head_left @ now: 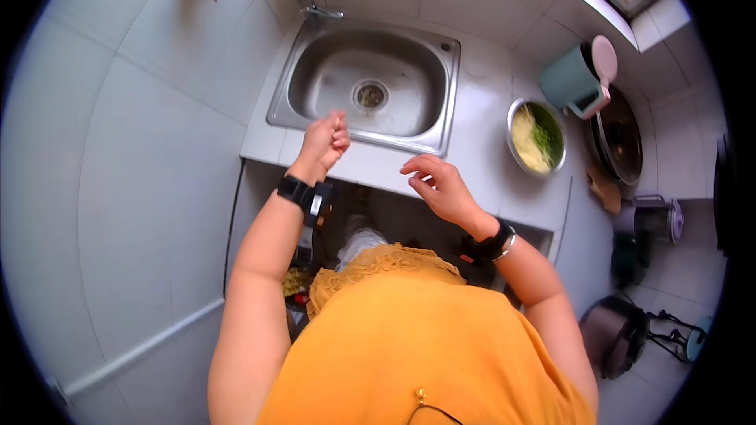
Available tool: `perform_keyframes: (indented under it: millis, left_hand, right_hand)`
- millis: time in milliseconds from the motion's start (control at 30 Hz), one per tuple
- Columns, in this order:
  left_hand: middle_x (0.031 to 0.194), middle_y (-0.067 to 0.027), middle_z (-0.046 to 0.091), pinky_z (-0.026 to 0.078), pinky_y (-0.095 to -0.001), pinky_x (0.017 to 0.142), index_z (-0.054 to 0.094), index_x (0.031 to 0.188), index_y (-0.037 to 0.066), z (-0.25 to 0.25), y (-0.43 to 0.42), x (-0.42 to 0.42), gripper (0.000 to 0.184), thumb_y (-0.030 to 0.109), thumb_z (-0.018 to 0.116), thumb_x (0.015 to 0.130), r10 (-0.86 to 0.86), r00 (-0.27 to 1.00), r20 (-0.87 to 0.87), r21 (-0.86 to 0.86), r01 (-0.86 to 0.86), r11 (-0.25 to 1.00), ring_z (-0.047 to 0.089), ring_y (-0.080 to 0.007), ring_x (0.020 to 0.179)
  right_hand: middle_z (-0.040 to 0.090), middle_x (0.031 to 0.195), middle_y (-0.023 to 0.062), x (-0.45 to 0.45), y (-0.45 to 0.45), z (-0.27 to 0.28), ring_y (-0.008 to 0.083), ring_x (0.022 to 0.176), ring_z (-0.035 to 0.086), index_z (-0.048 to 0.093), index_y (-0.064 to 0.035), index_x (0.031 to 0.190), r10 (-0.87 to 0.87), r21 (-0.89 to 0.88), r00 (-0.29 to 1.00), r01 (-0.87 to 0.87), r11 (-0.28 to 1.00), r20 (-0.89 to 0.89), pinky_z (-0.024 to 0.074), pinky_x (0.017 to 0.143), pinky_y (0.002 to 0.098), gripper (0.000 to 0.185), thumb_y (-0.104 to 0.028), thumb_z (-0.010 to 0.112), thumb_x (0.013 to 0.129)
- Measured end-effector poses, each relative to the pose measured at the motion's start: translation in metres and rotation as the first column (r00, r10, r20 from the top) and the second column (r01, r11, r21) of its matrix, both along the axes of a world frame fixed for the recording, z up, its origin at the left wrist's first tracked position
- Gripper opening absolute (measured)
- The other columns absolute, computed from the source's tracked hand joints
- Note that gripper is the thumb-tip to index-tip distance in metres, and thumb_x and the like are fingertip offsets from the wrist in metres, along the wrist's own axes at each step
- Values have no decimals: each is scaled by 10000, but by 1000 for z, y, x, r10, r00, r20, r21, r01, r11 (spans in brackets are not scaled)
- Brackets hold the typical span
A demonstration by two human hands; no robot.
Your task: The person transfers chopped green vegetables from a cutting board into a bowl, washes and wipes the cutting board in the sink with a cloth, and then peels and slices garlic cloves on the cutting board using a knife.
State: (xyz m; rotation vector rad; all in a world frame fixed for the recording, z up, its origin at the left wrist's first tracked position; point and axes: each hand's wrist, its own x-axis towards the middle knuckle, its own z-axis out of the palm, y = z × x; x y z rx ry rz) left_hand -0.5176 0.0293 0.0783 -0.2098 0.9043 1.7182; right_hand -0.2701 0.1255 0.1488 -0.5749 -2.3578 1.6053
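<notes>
My left hand point(325, 142) is over the front left rim of the steel sink point(441, 142), fingers curled in, and nothing shows in them. To its right, my right hand point(442, 187) hovers by the counter's front edge, loosely bent, with thumb and fingers apart and nothing between them. The sink's basin holds no dishes, and some scraps lie in its drain strainer point(369, 96). A metal bowl point(513, 159) stands on the counter to the right of the sink, with pale yellow shreds point(526, 142) and chopped greens point(543, 135) in it.
Behind the bowl stands a teal jug point(568, 79) with a pink lid. A dark round pan or lid point(622, 138) leans at the right, near a wooden board point(603, 190). The faucet point(323, 12) is at the sink's back left. A dark appliance point(618, 334) sits lower right.
</notes>
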Motion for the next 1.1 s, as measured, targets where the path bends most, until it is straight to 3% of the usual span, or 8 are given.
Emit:
perform_keyframes:
  millis: [33,167,267,367,433,567,900,1100]
  left_hand:
    - [599,20,386,214,-195,378,500,924,63,-2,24,-31,268,322,440,951,-17,1000,-12,-104,15,994,297,-59,448]
    - [486,53,266,146,-214,343,472,713,130,-21,102,-134,425,509,440,903,45,999,20,-197,-40,980,210,-68,374]
    - [496,54,272,144,-234,352,468,766,124,-57,138,-178,379,479,470,898,-26,994,104,-191,45,981,217,-72,381]
    - [553,16,357,250,-233,394,486,824,108,-91,158,-196,278,372,491,911,0,992,128,-66,9,998,321,-100,441]
    - [584,3,391,294,-230,422,492,845,104,-101,173,-195,236,330,499,914,112,992,50,-71,-108,992,362,-108,475]
    - [600,3,401,306,-228,432,493,847,111,-109,191,-206,218,318,503,915,77,997,-1,-73,-77,994,370,-105,488]
    - [640,5,426,337,-224,459,494,852,129,-98,211,-196,174,289,513,917,-125,992,-10,62,126,990,391,-95,523]
    - [626,23,400,300,-209,437,480,831,142,-116,222,-205,179,294,521,916,-206,978,-40,118,210,971,359,-74,506]
  right_hand:
    - [586,981,65,-17,18,-2,154,836,575,603,-17,977,1,1,1000,-1,1000,18,485,695,253,179,15,548,810]
    - [603,919,83,-113,78,-2,151,780,593,612,-4,970,-10,9,993,9,1000,120,481,677,257,168,4,554,812]
    - [633,899,72,-199,114,-10,132,759,609,619,2,965,8,-43,989,-2,999,150,482,671,247,154,-35,554,831]
    - [627,890,67,-280,125,-29,136,753,576,594,-22,1042,-55,-361,997,71,930,54,473,690,271,219,-78,577,831]
    - [582,1029,68,-329,127,-42,134,871,564,503,-42,1188,-134,-576,983,39,817,-124,465,737,271,326,-167,534,888]
    - [479,1219,70,-380,128,-30,143,1073,486,392,-102,1324,-92,-698,996,74,713,10,430,866,312,439,-278,483,933]
    - [485,1241,84,-364,133,-39,165,1117,495,419,-47,1295,-47,-600,971,-107,793,-236,394,936,298,430,-127,540,890]
    - [593,1052,60,-295,131,-52,139,958,571,545,1,1123,-96,-638,995,75,766,1,449,844,276,270,-30,551,855]
